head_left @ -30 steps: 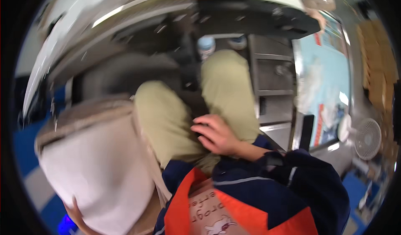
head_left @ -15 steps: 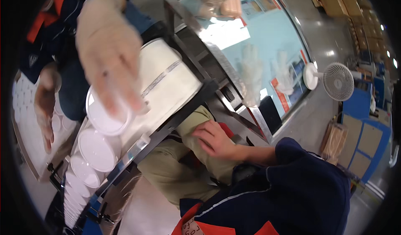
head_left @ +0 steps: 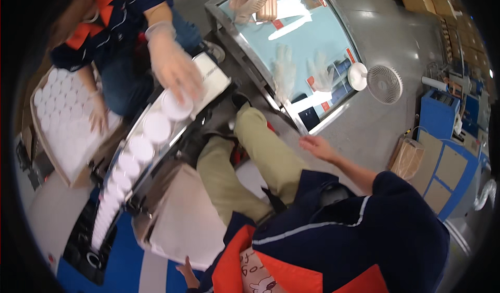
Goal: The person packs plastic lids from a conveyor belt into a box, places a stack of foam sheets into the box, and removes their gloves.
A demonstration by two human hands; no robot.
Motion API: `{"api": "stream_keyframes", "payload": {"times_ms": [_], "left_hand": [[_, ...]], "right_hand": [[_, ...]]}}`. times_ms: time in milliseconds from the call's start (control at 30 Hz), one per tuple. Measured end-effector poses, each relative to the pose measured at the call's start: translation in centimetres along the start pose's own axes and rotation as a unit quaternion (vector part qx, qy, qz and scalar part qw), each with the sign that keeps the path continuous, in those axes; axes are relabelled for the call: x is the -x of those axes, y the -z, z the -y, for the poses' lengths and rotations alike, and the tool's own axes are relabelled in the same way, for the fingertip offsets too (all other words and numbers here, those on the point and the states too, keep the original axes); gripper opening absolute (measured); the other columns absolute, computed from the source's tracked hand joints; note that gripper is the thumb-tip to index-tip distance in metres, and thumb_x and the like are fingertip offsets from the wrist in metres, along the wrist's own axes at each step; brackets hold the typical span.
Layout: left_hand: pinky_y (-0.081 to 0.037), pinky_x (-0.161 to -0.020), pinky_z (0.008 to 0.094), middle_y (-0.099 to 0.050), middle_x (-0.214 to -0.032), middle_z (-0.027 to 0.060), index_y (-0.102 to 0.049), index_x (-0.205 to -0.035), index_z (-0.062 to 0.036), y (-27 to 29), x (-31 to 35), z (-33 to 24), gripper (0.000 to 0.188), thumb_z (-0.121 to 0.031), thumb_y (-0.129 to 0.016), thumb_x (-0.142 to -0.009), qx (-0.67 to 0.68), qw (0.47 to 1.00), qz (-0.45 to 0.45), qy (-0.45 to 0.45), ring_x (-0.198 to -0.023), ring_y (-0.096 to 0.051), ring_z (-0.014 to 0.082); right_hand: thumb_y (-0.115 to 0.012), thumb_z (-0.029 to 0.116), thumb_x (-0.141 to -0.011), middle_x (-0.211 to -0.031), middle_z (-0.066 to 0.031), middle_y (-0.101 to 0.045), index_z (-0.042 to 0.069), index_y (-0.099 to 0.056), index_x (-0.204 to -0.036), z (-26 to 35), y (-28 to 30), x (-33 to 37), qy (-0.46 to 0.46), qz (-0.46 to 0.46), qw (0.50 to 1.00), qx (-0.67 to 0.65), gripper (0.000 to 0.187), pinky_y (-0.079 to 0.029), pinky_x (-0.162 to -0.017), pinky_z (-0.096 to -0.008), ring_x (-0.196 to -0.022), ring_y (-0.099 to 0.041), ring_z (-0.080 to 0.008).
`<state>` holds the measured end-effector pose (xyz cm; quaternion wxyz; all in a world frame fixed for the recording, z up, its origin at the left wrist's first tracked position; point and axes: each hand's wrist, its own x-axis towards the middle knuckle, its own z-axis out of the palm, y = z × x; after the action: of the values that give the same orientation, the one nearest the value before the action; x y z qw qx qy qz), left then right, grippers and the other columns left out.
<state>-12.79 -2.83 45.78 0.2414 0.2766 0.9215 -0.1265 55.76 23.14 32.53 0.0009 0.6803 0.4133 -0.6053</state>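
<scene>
My right hand (head_left: pixel 316 147) is held out in the air to the right of my knee, fingers stretched, with nothing in it. At the lower edge, my left hand (head_left: pixel 188 273) shows beside an open box (head_left: pixel 195 225) with a pale lining; its fingers are apart and it looks unladen. On the left, a row of round white tub-like pieces (head_left: pixel 157 127) lies along a narrow conveyor (head_left: pixel 179 136). A co-worker's gloved hand (head_left: pixel 177 74) rests on the piece at the upper end of that row.
The co-worker's other hand (head_left: pixel 99 113) is over a carton (head_left: pixel 57 157) with several white round pieces inside. A glass-topped table (head_left: pixel 250 58) carries clear gloves and a small pink item. A white fan (head_left: pixel 384 83) stands beyond it, near blue cabinets (head_left: pixel 440 110).
My right hand has left my thigh and moved out to the right. My left hand has come into view at the bottom. The view has shifted, so the conveyor and co-worker appear smaller.
</scene>
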Motion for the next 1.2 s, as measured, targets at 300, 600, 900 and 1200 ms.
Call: {"api": "stream_keyframes", "payload": {"times_ms": [300, 600, 900, 1200], "left_hand": [[-0.039, -0.088, 0.0322, -0.05, -0.12, 0.012, -0.043, -0.122, -0.0007, 11.0, 16.3, -28.2, 0.041, -0.016, -0.051, -0.085, 0.433, 0.89, 0.101, -0.101, -0.107, -0.052, 0.0226], [-0.038, -0.092, 0.0341, -0.049, -0.121, 0.0165, -0.04, -0.123, 0.002, 17.6, 23.9, -37.0, 0.052, -0.029, -0.055, -0.085, 0.482, 0.754, 0.235, -0.378, -0.109, -0.051, 0.0272], [-0.03, -0.098, 0.0333, -0.039, -0.13, 0.0128, -0.028, -0.132, 0.0019, 17.1, 27.8, -41.9, 0.105, -0.064, -0.066, -0.059, 0.501, 0.427, 0.52, -0.544, -0.119, -0.04, 0.0215], [-0.029, -0.098, 0.03, -0.042, -0.128, 0.0093, -0.031, -0.131, 0.0024, 15.5, 30.4, -38.4, 0.109, -0.056, -0.077, -0.051, 0.332, 0.306, 0.724, -0.522, -0.117, -0.039, 0.017]], "right_hand": [[-0.068, 0.04, -0.074, -0.134, -0.0125, -0.032, 0.008, -0.031, -0.133, 31.6, 13.8, 18.8, 0.388, 0.574, 0.72, -0.046, 0.077, -0.034, -0.094, -0.037, -0.118, -0.039, -0.0267], [-0.062, 0.008, -0.071, -0.09, -0.02, -0.054, -0.002, -0.048, -0.103, 37.7, 14.0, 27.7, 0.482, 0.412, 0.749, 0.193, 0.036, -0.042, -0.074, -0.0409, -0.087, -0.052, -0.036], [-0.061, 0.012, -0.057, -0.073, -0.0086, -0.057, 0.002, -0.058, -0.081, 38.5, 8.1, 36.4, 0.688, 0.038, 0.533, 0.49, 0.026, -0.037, -0.034, -0.0264, -0.047, -0.052, -0.0163], [-0.064, 0.01, -0.044, -0.072, 0.0068, -0.054, 0.02, -0.06, -0.069, 36.3, 3.6, 46.2, 0.744, -0.159, 0.489, 0.426, 0.028, -0.028, -0.046, -0.0271, -0.054, -0.039, -0.0124]]}}
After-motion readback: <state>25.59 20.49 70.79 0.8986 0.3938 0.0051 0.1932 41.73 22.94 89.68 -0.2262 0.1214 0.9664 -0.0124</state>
